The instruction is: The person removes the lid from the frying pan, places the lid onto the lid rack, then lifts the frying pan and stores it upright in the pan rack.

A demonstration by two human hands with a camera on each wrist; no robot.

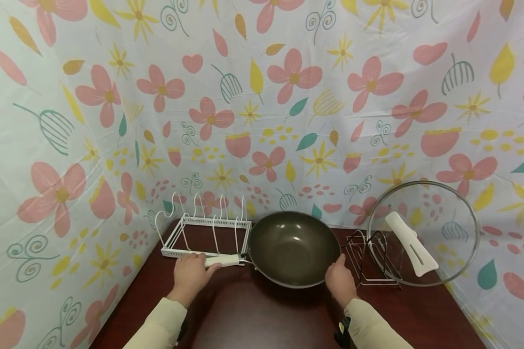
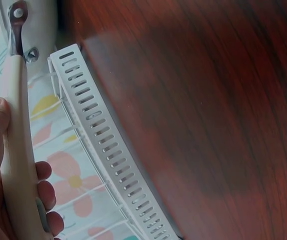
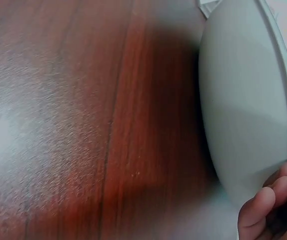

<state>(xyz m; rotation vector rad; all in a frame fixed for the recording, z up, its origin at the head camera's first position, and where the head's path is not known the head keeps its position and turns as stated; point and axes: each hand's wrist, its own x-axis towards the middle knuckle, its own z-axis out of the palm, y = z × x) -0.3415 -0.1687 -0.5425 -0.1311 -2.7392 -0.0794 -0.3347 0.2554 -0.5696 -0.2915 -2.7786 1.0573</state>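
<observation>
our sleeves (image 1: 159, 324) point toward the pan (image 1: 293, 249), long axis crosswise: our left hand (image 1: 191, 274) grips its leftward handle (image 1: 228, 261), our right hand (image 1: 340, 282) pinches its right rim (image 3: 286, 75).

no legible txt, nos., labels, brands or signs

Free room over near tabletop (image 1: 253, 320), pan (image 1: 293, 252) midway, white rack (image 1: 216, 222) blocking left, wire rack (image 1: 377, 281) and lid (image 1: 416, 245) blocking right

Wok (image 1: 294, 249) glossy inside, matt outside; transparent glass lid (image 1: 436, 235), shiny metal rack (image 1: 377, 281), glossy wood-grain tabletop (image 1: 244, 315).
</observation>
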